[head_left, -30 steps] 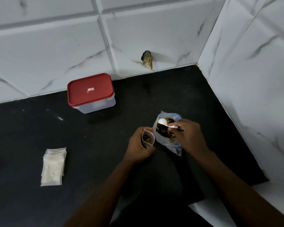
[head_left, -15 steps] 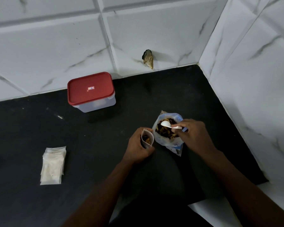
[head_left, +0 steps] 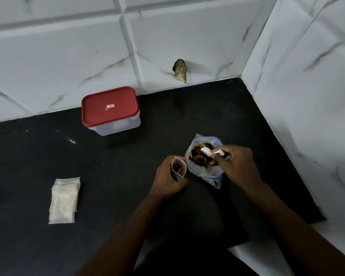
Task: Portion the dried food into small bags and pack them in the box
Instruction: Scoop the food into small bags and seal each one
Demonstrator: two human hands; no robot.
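1. The box [head_left: 110,111], with its red lid on, stands well beyond the left hand's grip, up and to its left. Whether any filled bags lie inside I cannot tell through its cloudy wall.
2. The large bag [head_left: 204,172] of dried food stands open just right of that grip, under the right hand [head_left: 238,166]. It looks well stocked, so I judge much portioning is left.
3. The stack of empty small bags [head_left: 65,198] lies well left of the left hand's grip — many portions to go, by the look of it.
4. The small bag [head_left: 179,168] stands upright with its mouth open and the left hand [head_left: 166,180] curled round it. A little food shows inside, so it is partly filled.
5. The white spoon [head_left: 207,152] is pinched in the right hand's fingers, its bowl over the food in the large bag, near the small bag's mouth — the bowl looks empty, so a scoop is not yet taken.
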